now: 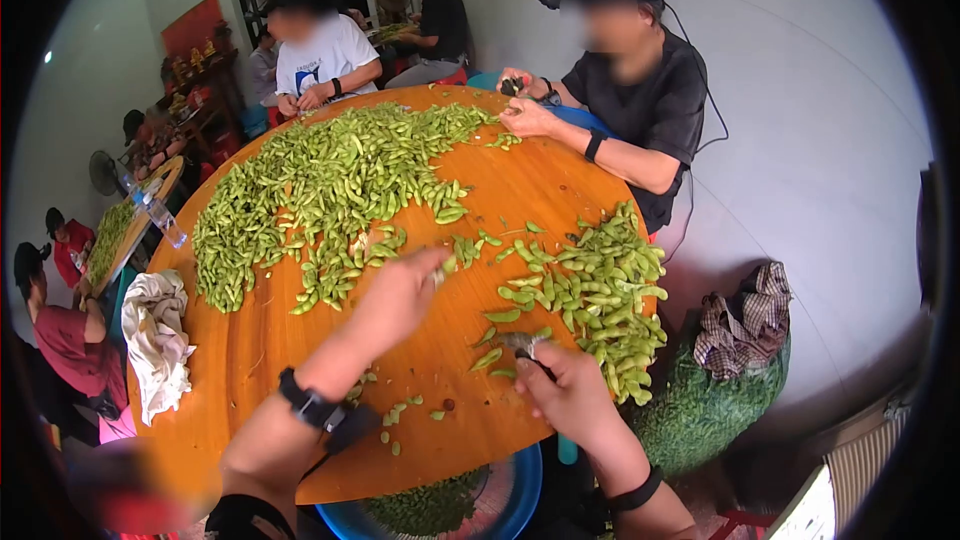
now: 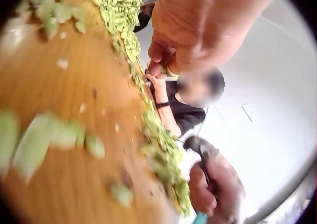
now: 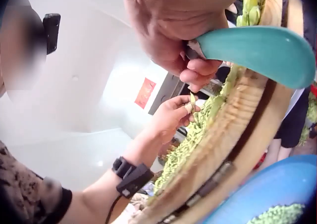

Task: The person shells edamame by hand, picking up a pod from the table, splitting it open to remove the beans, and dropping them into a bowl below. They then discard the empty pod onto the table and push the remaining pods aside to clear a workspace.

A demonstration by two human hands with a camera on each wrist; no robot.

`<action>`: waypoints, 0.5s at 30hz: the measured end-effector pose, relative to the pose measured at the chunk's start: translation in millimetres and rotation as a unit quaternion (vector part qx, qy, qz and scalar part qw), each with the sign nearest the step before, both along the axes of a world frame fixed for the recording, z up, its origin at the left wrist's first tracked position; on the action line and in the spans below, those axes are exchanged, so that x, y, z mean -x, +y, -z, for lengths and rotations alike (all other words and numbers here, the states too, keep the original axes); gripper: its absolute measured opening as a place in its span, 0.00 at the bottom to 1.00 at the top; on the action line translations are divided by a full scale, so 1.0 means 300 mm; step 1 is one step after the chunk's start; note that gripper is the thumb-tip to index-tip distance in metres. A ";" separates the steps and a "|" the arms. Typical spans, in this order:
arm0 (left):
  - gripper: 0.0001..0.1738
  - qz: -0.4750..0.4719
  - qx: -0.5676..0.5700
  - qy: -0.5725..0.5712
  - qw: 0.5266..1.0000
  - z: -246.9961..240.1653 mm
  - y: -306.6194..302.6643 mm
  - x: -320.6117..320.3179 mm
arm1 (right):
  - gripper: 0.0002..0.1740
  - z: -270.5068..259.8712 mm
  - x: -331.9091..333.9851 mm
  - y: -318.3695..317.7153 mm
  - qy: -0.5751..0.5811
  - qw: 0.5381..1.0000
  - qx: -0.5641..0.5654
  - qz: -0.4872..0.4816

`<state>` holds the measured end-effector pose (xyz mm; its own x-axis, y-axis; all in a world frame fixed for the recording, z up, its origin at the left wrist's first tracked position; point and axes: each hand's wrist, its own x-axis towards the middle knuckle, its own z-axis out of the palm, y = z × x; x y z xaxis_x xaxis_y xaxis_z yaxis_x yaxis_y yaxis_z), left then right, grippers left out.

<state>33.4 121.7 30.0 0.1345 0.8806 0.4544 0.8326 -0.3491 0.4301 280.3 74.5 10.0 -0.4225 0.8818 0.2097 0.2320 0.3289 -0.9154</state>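
Note:
My left hand [image 1: 392,302] is over the middle of the round wooden table [image 1: 260,370], pinching a green soybean pod [image 3: 193,99] between thumb and fingertips. My right hand [image 1: 578,400] grips a tool with a smooth teal handle [image 3: 257,50] near the table's front edge. The tool's dark metal head [image 1: 520,342] points toward a few loose pods; its exact kind I cannot tell. A smaller heap of pods [image 1: 612,305] lies right of this hand. Shelled green beans [image 1: 400,410] are scattered below my left forearm.
A large pod heap [image 1: 330,170] covers the table's far left. Below the front edge stands a blue basin [image 1: 532,490] with green beans. A white cloth [image 1: 158,340] lies at the left edge, a stuffed green sack [image 1: 715,420] stands at right. Other people sit around the tables.

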 end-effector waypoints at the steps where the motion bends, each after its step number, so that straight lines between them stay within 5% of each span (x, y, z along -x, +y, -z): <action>1: 0.19 0.059 0.012 -0.085 0.995 -0.009 -0.071 -0.034 | 0.10 -0.027 0.018 -0.012 0.046 0.995 0.093 -0.008; 2: 0.19 0.062 0.016 -0.085 0.994 -0.031 -0.143 -0.062 | 0.10 -0.047 0.037 -0.026 0.092 0.978 0.185 -0.016; 4: 0.23 0.012 0.243 -0.223 0.944 -0.058 -0.266 -0.100 | 0.11 -0.035 0.076 -0.051 0.111 0.968 0.225 -0.017; 8: 0.24 0.052 0.219 -0.282 0.933 0.033 -0.387 -0.079 | 0.11 -0.020 0.147 -0.124 0.152 0.948 0.275 -0.050; 11: 0.29 0.080 0.064 -0.105 0.989 0.070 -0.431 -0.058 | 0.08 0.011 0.171 -0.159 0.142 0.945 0.286 -0.077; 15: 0.27 0.035 0.040 -0.048 0.997 0.096 -0.458 -0.066 | 0.08 0.012 0.192 -0.202 0.151 0.940 0.300 -0.057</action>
